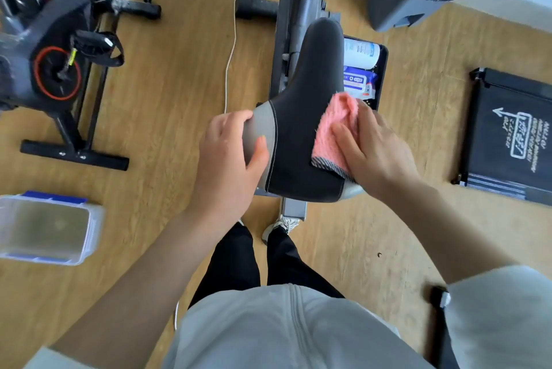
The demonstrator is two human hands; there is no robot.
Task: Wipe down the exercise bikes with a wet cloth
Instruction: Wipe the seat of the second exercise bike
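The right hand (379, 153) presses a pink cloth (331, 129), fingers flat, against the right side of the saddle (301, 135). The left hand (230, 153) grips the saddle's left rear edge, thumb on top. Another bike (53, 40) stands well apart to the left.

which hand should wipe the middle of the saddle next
Right. The right hand presses the pink cloth flat on the saddle's right side; the left hand only grips the saddle's left edge, without a cloth.

Two exercise bikes (44, 40) (301, 135), one cloth (334, 129), one tub (92, 228), one treadmill (507, 135).
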